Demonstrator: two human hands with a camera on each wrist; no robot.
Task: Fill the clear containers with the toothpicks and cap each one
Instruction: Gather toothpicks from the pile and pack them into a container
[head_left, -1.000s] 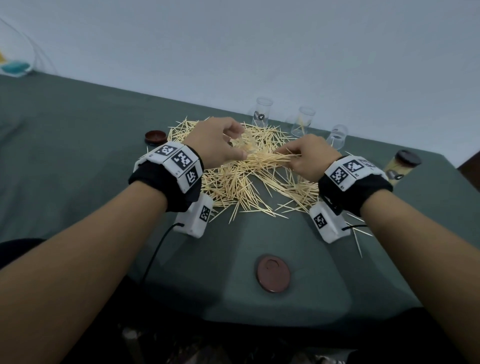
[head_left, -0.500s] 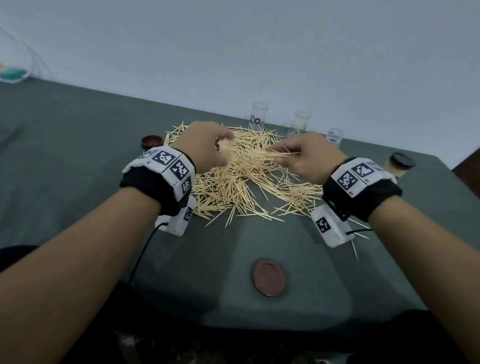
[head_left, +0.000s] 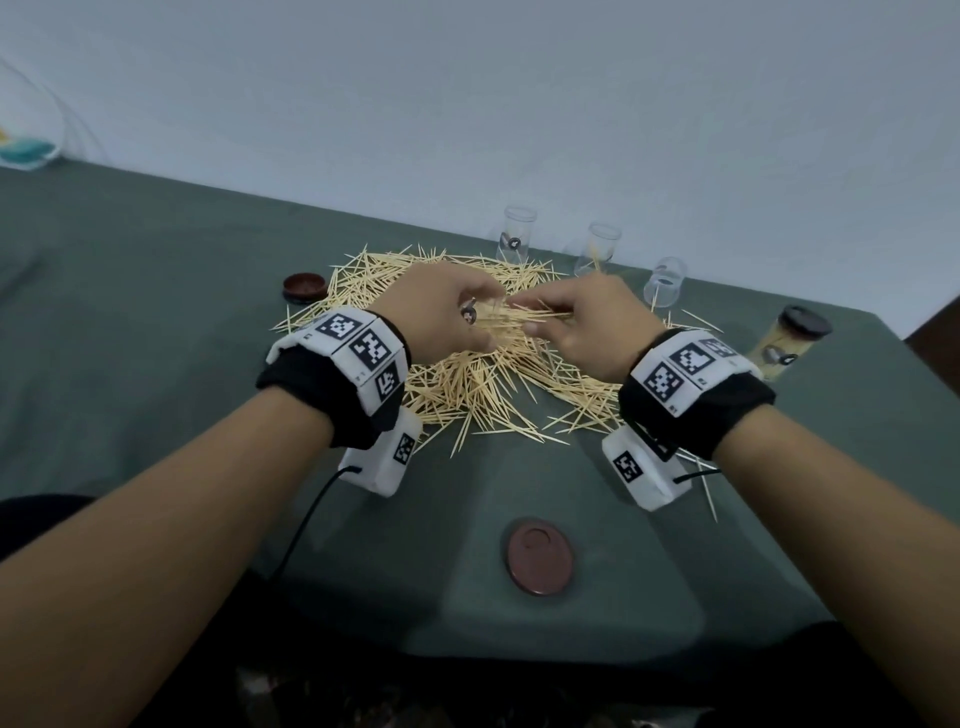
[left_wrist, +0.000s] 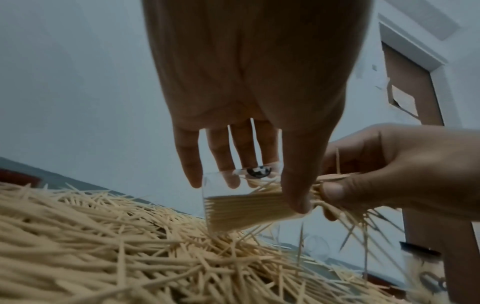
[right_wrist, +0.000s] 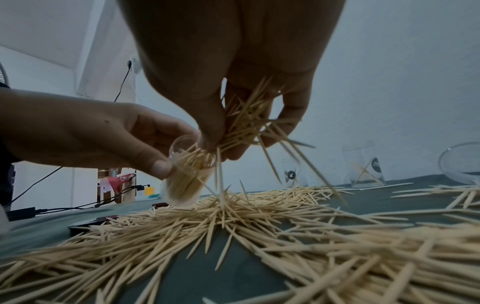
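The clear container (left_wrist: 241, 201), a smooth see-through cylinder part full of pale wooden toothpicks, lies tilted on its side above the middle of the table, the left hand (head_left: 441, 317) clenched round it in a firm grip. The right hand (head_left: 587, 325) pinches a bristling bundle of toothpicks (right_wrist: 244, 123) at the container's mouth, some hanging loose. Below spreads the heap of toothpicks (head_left: 467, 384), thin and pointed, over a dull green cloth-covered table (head_left: 156, 322). Three empty clear containers (head_left: 602, 249) stand by the far edge against a plain pale wall (head_left: 467, 104); a capped, filled container (head_left: 784, 345) stands near the right edge. A round brown cap (head_left: 538, 558) lies near the front edge.
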